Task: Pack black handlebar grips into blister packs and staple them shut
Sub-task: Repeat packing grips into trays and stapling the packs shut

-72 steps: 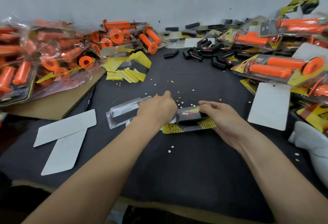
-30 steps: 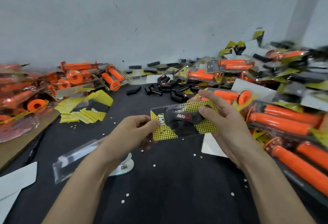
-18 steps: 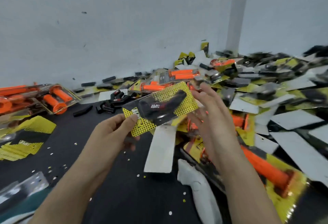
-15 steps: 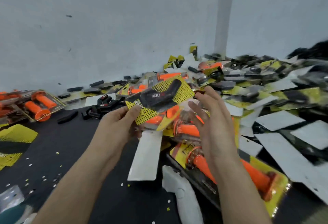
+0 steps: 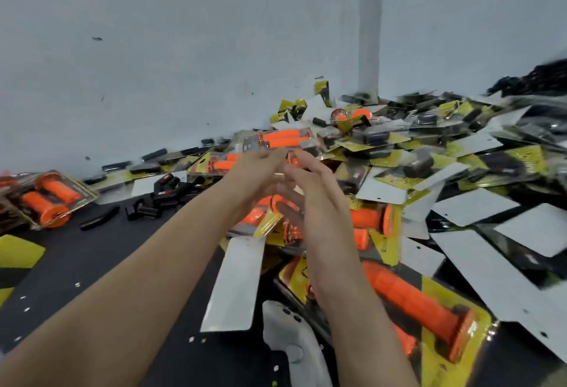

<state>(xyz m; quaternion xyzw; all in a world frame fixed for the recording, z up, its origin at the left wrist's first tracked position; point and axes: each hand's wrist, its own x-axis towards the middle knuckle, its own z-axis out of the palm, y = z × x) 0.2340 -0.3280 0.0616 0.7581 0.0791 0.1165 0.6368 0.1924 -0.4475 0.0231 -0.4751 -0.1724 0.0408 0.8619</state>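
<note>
The loose black handlebar grips (image 5: 144, 210) sit in a little scatter on the black tabletop (image 5: 92, 279), off to the left of your hands and a bit lower. The ones already in blister packs (image 5: 379, 138) are heaped just beyond your fingertips and out to the right, and they look kinda blurry. Neither hand has anything in it. Your left hand (image 5: 257, 171) and right hand (image 5: 316, 199) are up in the air close together, palms roughly facing, fingers spread and relaxed. Right under them are orange grip packs (image 5: 368, 217), with a white backing card (image 5: 236, 279) below your left wrist. Down by your right forearm there's a white plastic thing (image 5: 291, 353), can't tell what it is.
</note>
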